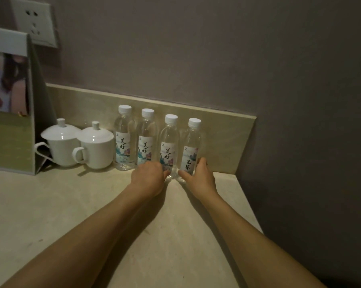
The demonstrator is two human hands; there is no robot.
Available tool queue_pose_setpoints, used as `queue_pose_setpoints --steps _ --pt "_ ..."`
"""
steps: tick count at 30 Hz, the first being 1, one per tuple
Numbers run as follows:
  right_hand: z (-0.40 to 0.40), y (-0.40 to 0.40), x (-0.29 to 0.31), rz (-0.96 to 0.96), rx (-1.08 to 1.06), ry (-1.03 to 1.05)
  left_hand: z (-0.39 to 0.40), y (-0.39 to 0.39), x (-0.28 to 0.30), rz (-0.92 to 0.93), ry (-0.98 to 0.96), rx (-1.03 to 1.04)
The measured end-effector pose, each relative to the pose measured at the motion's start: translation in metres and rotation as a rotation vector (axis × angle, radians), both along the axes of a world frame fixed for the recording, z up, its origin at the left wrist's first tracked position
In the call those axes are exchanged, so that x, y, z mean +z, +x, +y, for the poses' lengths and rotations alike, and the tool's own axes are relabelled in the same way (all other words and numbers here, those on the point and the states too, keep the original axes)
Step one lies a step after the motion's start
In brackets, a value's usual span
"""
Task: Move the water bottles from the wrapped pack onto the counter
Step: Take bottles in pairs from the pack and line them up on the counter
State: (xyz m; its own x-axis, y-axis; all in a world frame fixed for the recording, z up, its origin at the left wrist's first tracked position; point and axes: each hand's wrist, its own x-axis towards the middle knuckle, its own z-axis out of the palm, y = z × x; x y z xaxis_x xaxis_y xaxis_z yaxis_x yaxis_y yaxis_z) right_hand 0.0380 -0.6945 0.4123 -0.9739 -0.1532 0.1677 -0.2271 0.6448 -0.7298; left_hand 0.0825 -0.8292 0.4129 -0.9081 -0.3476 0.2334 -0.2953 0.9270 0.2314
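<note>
the table (92,204) carries four upright bottles (124,140) in a row, so the task looks nearly done; no wrapped pack shows. left grip (148,177) curls by the third bottle (168,146), right grip (200,173) clasps the last bottle (191,146).

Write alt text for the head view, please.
Four capped bottles stand upright in a row on the counter against the backsplash. The left hand and right hand touch the bases of the rightmost two; two lidded cups stand further left.
</note>
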Motion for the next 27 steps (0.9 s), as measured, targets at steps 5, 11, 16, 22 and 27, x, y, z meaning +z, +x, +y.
queue_pose_setpoints --steps 5,11,16,22,27 --pt "-0.006 -0.006 0.0 0.0 -0.007 0.0 -0.002 -0.008 -0.002 0.005 0.025 0.033" --pt "-0.011 -0.011 0.0 0.016 -0.022 0.017 -0.002 -0.014 -0.005 0.042 -0.024 0.048" --pt "-0.015 -0.012 0.0 0.026 -0.038 0.025 -0.004 -0.016 -0.007 0.066 -0.051 0.034" --pt "-0.016 -0.014 0.002 0.034 -0.046 0.057 -0.004 -0.018 -0.006 0.057 -0.066 0.017" --pt "-0.017 -0.012 0.002 0.035 -0.048 0.064 -0.005 -0.018 -0.006 0.057 -0.06 -0.006"
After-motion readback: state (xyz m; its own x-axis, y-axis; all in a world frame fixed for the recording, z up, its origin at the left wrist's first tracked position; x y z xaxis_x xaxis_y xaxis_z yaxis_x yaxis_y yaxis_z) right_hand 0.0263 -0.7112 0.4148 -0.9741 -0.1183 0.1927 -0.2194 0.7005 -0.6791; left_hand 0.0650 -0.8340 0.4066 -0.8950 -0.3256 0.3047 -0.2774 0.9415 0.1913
